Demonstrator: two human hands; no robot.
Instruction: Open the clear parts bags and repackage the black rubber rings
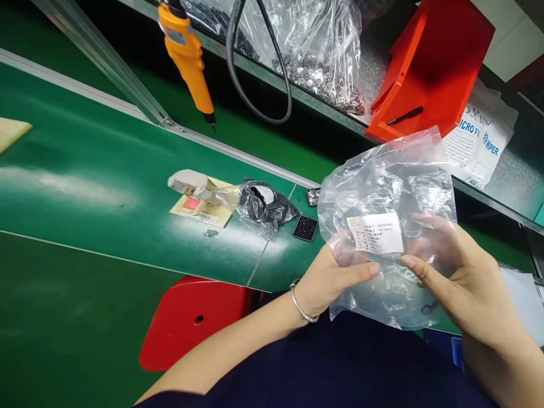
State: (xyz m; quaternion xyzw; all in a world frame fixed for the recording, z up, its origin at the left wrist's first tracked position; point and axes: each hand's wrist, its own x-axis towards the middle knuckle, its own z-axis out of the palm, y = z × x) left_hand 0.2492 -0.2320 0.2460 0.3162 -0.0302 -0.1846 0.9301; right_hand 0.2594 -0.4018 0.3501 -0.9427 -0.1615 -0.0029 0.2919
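While both forearms reach up from the bottom edge, the left hand [329, 280] and the right hand [457, 272] hold a clear plastic bag [385, 226] between them, just above the near edge of a green work table [85, 192]. The left hand, with a silver bangle [301, 306] at the wrist, pinches the bag's lower left side, thumb in front. The right hand grips the right side, thumb across the front and fingers showing dimly through the plastic behind. The bag is crumpled, shiny and see-through, with a white printed label [376, 232] on its front; the print is too small to read, and what lies inside is hard to make out. Below the table, a red stool [191, 323] is partly hidden. Farther off on the table lie a bag of dark small parts [263, 207], two small square trays and a beige card [202, 207]. Beyond hang an orange power screwdriver [187, 54], cut off at the top, then a bag of washers [323, 56] and a red bin [429, 62].
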